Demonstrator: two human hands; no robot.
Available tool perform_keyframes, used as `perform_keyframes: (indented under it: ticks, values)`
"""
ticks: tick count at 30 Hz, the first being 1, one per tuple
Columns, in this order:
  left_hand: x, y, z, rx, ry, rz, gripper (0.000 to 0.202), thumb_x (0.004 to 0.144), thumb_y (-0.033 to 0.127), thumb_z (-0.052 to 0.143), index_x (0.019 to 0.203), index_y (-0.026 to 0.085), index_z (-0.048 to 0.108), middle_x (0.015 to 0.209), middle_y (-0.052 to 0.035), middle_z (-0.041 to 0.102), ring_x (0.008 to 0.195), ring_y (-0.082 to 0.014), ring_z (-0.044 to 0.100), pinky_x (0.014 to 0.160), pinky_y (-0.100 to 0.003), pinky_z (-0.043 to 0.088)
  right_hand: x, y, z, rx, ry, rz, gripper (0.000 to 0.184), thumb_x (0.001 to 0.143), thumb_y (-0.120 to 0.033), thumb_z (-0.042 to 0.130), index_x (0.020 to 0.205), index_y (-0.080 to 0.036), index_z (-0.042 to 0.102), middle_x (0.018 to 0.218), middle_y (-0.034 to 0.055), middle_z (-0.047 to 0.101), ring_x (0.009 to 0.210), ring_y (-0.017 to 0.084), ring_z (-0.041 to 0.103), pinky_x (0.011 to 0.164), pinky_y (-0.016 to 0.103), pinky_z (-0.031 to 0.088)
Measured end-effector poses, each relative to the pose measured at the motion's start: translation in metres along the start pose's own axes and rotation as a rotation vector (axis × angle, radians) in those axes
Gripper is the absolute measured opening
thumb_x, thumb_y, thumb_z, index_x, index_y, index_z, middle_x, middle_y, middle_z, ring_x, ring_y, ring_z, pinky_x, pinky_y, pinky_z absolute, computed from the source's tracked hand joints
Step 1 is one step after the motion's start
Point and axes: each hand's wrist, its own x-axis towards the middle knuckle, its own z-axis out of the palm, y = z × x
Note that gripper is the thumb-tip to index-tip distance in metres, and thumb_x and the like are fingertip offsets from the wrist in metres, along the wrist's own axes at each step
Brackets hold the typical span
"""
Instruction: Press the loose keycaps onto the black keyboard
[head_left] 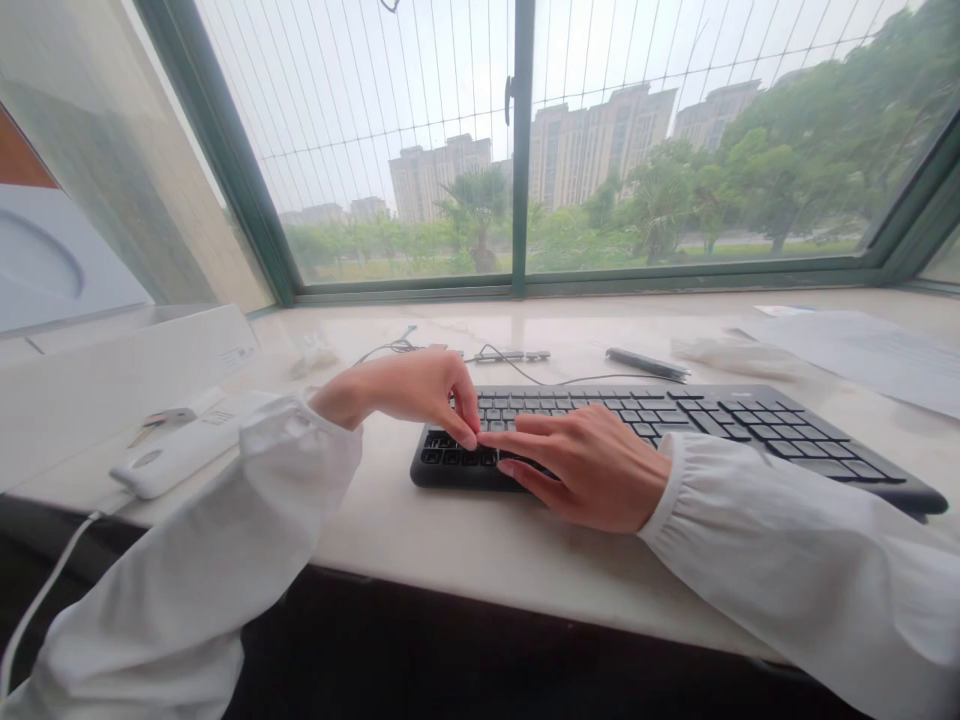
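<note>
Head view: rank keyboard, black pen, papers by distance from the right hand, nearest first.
From the right hand:
1. Keyboard: under the fingers, touching.
2. Black pen: behind the keyboard, toward the window.
3. Papers: far right of the sill.

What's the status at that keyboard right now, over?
Left hand and right hand fingertips meet on black keyboard's left keys. Neither grips anything. Pen and cables lie behind, clear.
</note>
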Motion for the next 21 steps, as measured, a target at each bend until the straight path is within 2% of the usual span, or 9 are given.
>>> perform_keyframes:
  ticks: [4,7,10,12,14,17,21]
  values:
    - [0.001,-0.011,-0.004,-0.063,-0.039,0.001,0.025,0.070,0.043,0.076,0.088,0.027,0.081,0.076,0.0018,0.074,0.067,-0.0113,0.056,0.064,-0.024,0.037,0.001,-0.001,0.000,-0.017,0.001,0.011,0.035,0.100,-0.040,0.040,0.128,-0.036,0.060,0.079,-0.0038,0.064,0.052,0.010,0.046,0.048,0.027,0.014]
    - [0.003,-0.016,-0.004,-0.049,-0.010,-0.035,0.031,0.068,0.050,0.076,0.085,0.024,0.078,0.077,0.0014,0.071,0.069,-0.0125,0.055,0.061,-0.024,0.034,0.001,0.000,0.001,-0.031,0.012,0.016,0.035,0.100,-0.040,0.039,0.129,-0.037,0.059,0.078,-0.0035,0.064,0.052,0.010,0.048,0.048,0.027,0.014]
    - [0.007,-0.021,-0.001,-0.024,0.007,-0.056,0.039,0.063,0.054,0.078,0.071,0.019,0.065,0.063,0.0047,0.054,0.059,-0.0104,0.042,0.056,-0.026,0.027,0.001,0.000,0.002,-0.042,0.020,0.007,0.037,0.102,-0.039,0.037,0.132,-0.039,0.058,0.076,-0.0035,0.064,0.051,0.010,0.047,0.048,0.027,0.014]
    - [0.011,-0.024,0.001,-0.023,-0.015,-0.060,0.045,0.062,0.052,0.079,0.065,0.019,0.048,0.058,0.0067,0.037,0.055,-0.0095,0.031,0.053,-0.027,0.021,0.001,-0.001,0.002,-0.056,0.028,-0.009,0.038,0.103,-0.037,0.035,0.132,-0.038,0.058,0.075,-0.0036,0.064,0.050,0.010,0.045,0.048,0.027,0.013]
    - [0.014,-0.026,0.003,-0.028,-0.059,-0.072,0.051,0.063,0.050,0.077,0.065,0.021,0.036,0.057,0.0070,0.026,0.055,-0.0100,0.023,0.053,-0.029,0.016,0.002,-0.001,0.001,-0.081,0.041,-0.031,0.038,0.103,-0.036,0.035,0.132,-0.036,0.059,0.074,-0.0035,0.064,0.048,0.010,0.043,0.048,0.028,0.013]
    - [0.017,-0.026,0.004,-0.040,-0.120,-0.093,0.054,0.065,0.048,0.075,0.067,0.021,0.028,0.059,0.0065,0.022,0.056,-0.0107,0.020,0.053,-0.029,0.014,0.004,-0.002,-0.001,-0.093,0.038,-0.064,0.038,0.103,-0.034,0.034,0.130,-0.032,0.061,0.073,-0.0035,0.063,0.047,0.010,0.042,0.049,0.029,0.014]
    - [0.019,-0.024,0.003,-0.039,-0.152,-0.102,0.054,0.065,0.044,0.074,0.067,0.022,0.026,0.059,0.0063,0.021,0.057,-0.0110,0.018,0.054,-0.029,0.014,0.008,-0.002,-0.005,-0.076,-0.014,-0.098,0.039,0.102,-0.031,0.033,0.128,-0.028,0.062,0.073,-0.0033,0.064,0.049,0.011,0.043,0.050,0.029,0.016]
